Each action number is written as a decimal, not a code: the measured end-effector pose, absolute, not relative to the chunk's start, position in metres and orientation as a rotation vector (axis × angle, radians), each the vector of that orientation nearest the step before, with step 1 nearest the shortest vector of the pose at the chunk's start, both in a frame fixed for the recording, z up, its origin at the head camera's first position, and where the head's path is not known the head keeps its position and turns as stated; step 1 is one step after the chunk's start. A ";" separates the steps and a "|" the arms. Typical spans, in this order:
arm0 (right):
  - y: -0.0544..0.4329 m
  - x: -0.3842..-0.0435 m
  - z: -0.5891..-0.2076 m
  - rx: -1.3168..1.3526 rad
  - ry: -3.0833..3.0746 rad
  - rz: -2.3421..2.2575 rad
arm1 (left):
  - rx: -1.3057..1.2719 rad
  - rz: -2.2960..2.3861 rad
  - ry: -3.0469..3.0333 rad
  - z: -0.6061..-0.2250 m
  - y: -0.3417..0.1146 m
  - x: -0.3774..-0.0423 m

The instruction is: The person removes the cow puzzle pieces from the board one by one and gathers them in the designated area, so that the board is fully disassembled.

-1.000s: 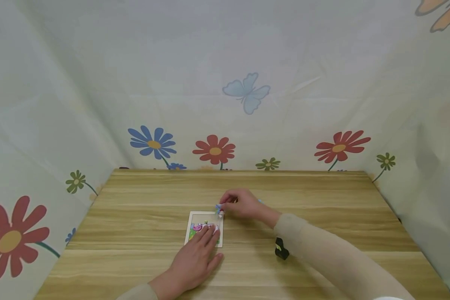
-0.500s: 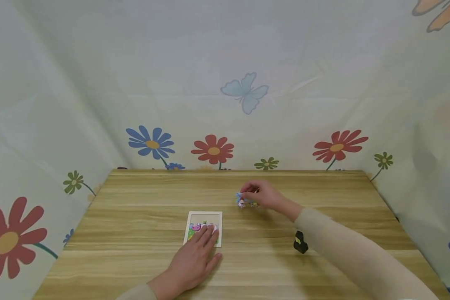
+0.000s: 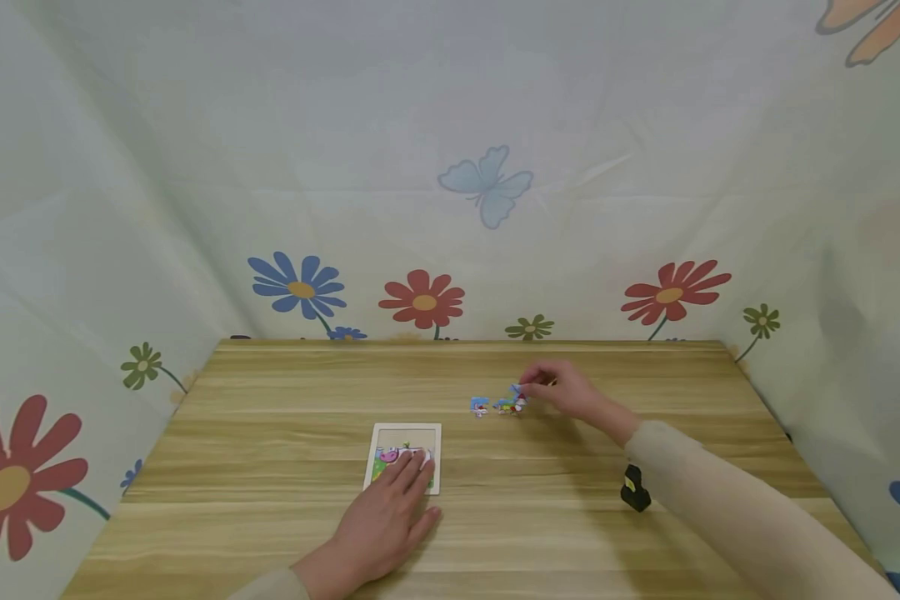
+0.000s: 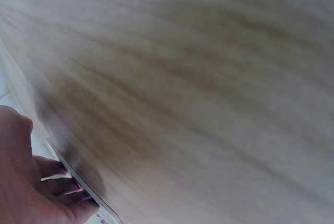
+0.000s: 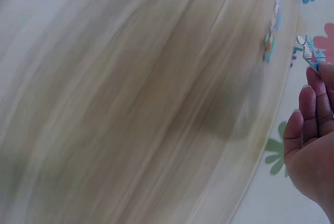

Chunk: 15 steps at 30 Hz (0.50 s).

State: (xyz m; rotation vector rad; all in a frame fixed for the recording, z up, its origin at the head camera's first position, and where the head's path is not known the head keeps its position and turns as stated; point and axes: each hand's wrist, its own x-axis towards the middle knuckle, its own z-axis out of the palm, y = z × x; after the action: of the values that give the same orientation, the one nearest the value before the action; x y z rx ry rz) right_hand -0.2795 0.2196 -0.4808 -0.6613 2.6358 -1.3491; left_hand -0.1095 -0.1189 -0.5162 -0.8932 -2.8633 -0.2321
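My left hand [image 3: 382,521] lies with straight fingers on a white-framed jigsaw puzzle [image 3: 370,457] and hides its lower right part. A pink animal and green ground show in the picture; its upper strip is bare beige. At the back right, my right hand [image 3: 570,392] pinches a small jigsaw piece [image 5: 311,51] between thumb and finger. It is held above the table in the right wrist view. Beside it on the table lie a blue and white jigsaw piece [image 3: 479,406] and a multicoloured one [image 3: 507,407]. The left wrist view shows the left fingers [image 4: 62,186] over the frame's edge.
The wood-grain table [image 3: 307,383] runs back to a pale curtain [image 3: 607,108] printed with flowers and butterflies, which also closes off both sides. A small black object [image 3: 635,489] with a yellow-green mark hangs by the right sleeve.
My right hand has moved right from the frame's upper corner to the loose pieces. It has set one piece down and now pinches another. The left hand stays on the puzzle.
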 end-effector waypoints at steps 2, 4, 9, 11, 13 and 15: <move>0.225 -0.279 -0.481 -0.643 2.644 -1.333 | -0.893 -0.231 -2.869 -0.516 -0.119 -0.110; 0.230 -0.279 -0.481 -0.640 2.646 -1.322 | -0.893 -0.231 -2.873 -0.516 -0.119 -0.110; 0.240 -0.281 -0.485 -0.647 2.661 -1.280 | -0.893 -0.225 -2.868 -0.516 -0.119 -0.110; 0.242 -0.281 -0.486 -0.642 2.672 -1.259 | -0.892 -0.223 -2.863 -0.517 -0.119 -0.110; 0.244 -0.282 -0.487 -0.638 2.684 -1.237 | -0.891 -0.219 -2.859 -0.517 -0.119 -0.110; 0.245 -0.282 -0.489 -0.643 2.699 -1.216 | -0.889 -0.218 -2.860 -0.516 -0.118 -0.109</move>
State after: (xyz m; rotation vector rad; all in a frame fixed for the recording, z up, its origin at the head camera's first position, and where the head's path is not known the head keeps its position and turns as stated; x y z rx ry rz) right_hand -0.2820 0.2448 -0.4886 -0.6426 2.6990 -1.2156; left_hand -0.1094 -0.1184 -0.5165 -0.8893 -2.8595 -0.2182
